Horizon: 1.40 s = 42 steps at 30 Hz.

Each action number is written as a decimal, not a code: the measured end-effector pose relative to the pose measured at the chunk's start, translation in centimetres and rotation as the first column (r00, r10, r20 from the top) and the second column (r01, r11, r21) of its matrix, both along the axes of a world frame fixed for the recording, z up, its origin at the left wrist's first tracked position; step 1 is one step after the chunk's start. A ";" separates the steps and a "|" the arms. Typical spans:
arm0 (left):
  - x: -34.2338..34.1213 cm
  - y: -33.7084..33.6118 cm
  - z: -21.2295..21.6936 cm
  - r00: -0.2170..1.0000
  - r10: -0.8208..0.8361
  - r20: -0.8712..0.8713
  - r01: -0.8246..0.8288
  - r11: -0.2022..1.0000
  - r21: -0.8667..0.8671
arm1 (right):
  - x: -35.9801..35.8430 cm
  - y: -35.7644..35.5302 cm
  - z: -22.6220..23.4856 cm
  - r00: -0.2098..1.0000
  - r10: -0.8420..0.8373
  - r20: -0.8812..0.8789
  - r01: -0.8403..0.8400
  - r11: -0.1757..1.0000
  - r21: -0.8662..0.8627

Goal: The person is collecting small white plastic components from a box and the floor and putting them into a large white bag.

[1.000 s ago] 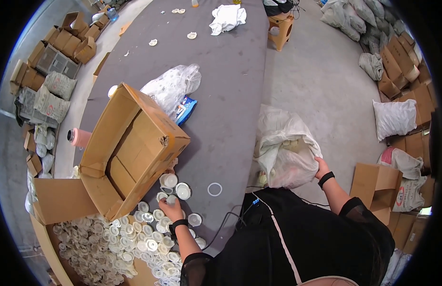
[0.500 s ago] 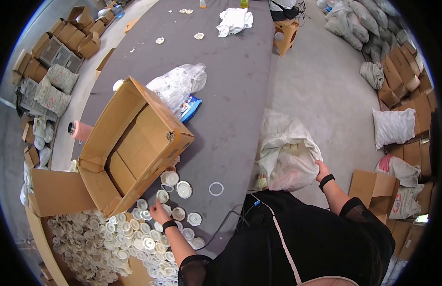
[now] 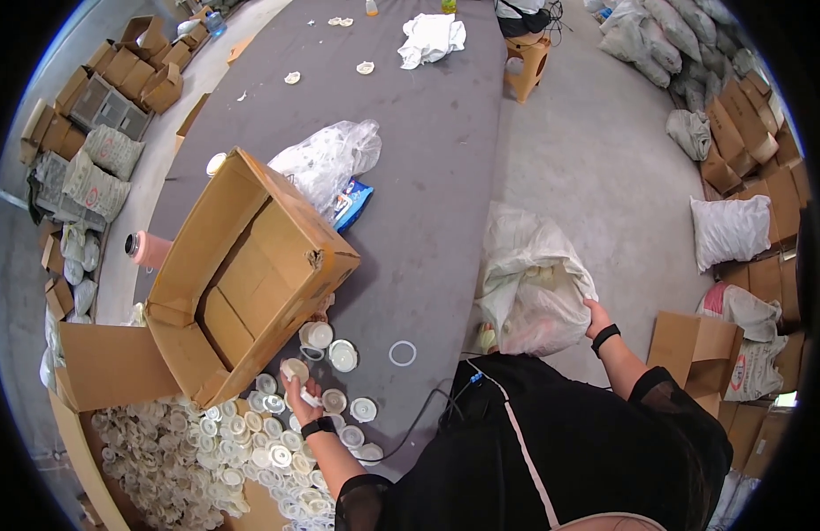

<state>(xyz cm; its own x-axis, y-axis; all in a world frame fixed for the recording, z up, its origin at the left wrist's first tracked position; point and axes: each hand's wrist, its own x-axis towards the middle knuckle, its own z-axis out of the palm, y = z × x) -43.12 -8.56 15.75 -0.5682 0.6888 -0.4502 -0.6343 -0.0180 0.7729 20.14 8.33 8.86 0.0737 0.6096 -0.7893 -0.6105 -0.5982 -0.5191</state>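
My left hand [image 3: 302, 389] holds a small round white lid [image 3: 295, 369] just above a spread of round white lids [image 3: 277, 434] on the grey table [image 3: 427, 159]. It is close to the front corner of a tipped, open cardboard box [image 3: 250, 274]. My right hand [image 3: 596, 317] grips the edge of a large white sack [image 3: 534, 283] that stands on the floor beside the table. Both wrists wear a black band.
A clear plastic bag [image 3: 326, 159] and a blue packet [image 3: 352, 202] lie behind the box. A white ring [image 3: 403, 353] lies on the table. A pink bottle [image 3: 149, 250] stands to the left. Cardboard boxes [image 3: 118, 71] and sacks [image 3: 728, 226] line the floor; a wooden stool [image 3: 529, 62] is farther off.
My left hand has lifted from the lid pile toward the box corner with a lid in it. My right hand stays on the sack.
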 end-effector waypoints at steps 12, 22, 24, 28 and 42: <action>1.7 -1.5 -1.3 0.944 -0.114 0.309 -0.010 0.928 0.373 | -1.2 1.0 0.5 0.999 0.038 0.000 -0.038 0.999 -0.003; 2.5 -1.2 -1.0 0.992 -0.025 0.127 0.015 0.996 0.083 | -0.9 0.4 0.1 0.999 0.045 -0.030 -0.044 0.999 0.029; 2.6 -1.2 -1.1 0.993 -0.030 0.115 0.021 0.997 0.081 | -0.9 0.4 0.1 0.998 0.051 -0.031 -0.050 0.998 0.027; 1.4 -2.4 -3.6 0.998 -0.018 0.055 0.014 0.998 0.056 | -1.3 0.6 0.3 0.999 0.035 -0.012 -0.035 0.999 0.008; 6.7 4.4 1.6 0.198 -0.678 -0.708 -0.265 0.658 -0.704 | -0.5 0.4 -0.3 0.999 0.030 -0.018 -0.030 1.000 0.001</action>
